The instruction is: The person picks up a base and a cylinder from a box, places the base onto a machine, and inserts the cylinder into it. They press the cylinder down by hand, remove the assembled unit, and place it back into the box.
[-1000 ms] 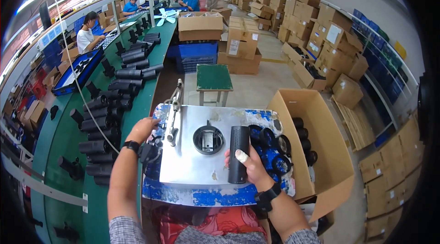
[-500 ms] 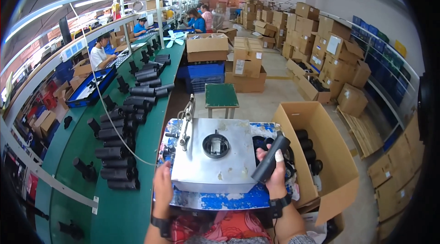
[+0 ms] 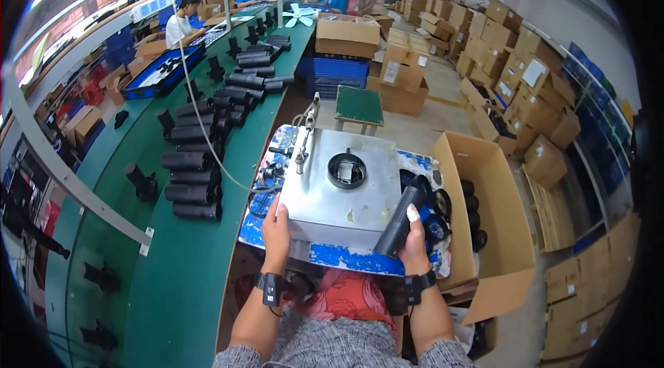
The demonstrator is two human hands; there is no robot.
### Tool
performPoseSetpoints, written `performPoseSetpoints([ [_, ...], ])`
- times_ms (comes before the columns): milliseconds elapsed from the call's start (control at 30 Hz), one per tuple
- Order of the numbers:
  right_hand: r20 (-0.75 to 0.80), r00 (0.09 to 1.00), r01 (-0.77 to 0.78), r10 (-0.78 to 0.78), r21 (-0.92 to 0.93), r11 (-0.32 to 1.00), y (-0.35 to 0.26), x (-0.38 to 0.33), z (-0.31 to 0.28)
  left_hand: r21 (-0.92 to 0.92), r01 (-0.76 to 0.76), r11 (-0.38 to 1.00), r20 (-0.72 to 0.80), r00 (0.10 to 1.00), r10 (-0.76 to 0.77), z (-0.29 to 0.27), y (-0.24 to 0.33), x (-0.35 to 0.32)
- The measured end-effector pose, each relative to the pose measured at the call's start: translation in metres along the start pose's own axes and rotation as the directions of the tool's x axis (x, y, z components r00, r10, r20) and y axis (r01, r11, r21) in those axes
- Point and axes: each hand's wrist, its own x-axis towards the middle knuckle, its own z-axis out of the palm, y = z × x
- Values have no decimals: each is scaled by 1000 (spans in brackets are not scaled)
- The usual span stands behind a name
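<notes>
My right hand point(image 3: 415, 247) is closed round a black cylinder-shaped plastic housing point(image 3: 397, 226), tilted, with small holes near its upper end. It is just off the right front corner of a silver metal box fixture point(image 3: 321, 205). My left hand point(image 3: 276, 235) is at the fixture's left front corner, thumb up and fingers apart, holding nothing; part of its fingers is hidden. On the fixture's top is a round black ring holder point(image 3: 346, 170), with no housing standing in it. A metal toggle clamp point(image 3: 301, 153) rises at the fixture's left edge.
A green bench point(image 3: 166, 257) on the left bears rows of black housings point(image 3: 192, 192). Black ring parts point(image 3: 437, 212) lie right of the fixture on the worn blue table point(image 3: 346, 257). An open carton point(image 3: 460, 230) with black parts is at the right; a green stool point(image 3: 359, 105) stands ahead.
The view has tilted down and shifted left. My right hand still holds the black housing, now lower by the fixture's front corner. My left hand has come to the fixture's left front corner.
</notes>
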Motion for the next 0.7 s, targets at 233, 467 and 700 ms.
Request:
performPoseSetpoints([
  [233, 4, 1000, -5, 5, -55, 998, 0, -27, -9, 13, 3, 1000, 17, 1000, -3, -10, 6, -28],
  [467, 5, 993, 117, -118, -179, 977, -44, -33, 6, -55, 14, 998, 84, 996, -9, -23, -1, -44],
  [700, 333, 794, 606, -509, -378, 699, -89, 33, 112, -69, 30, 997, 105, 994, -23, -25, 1, -52],
])
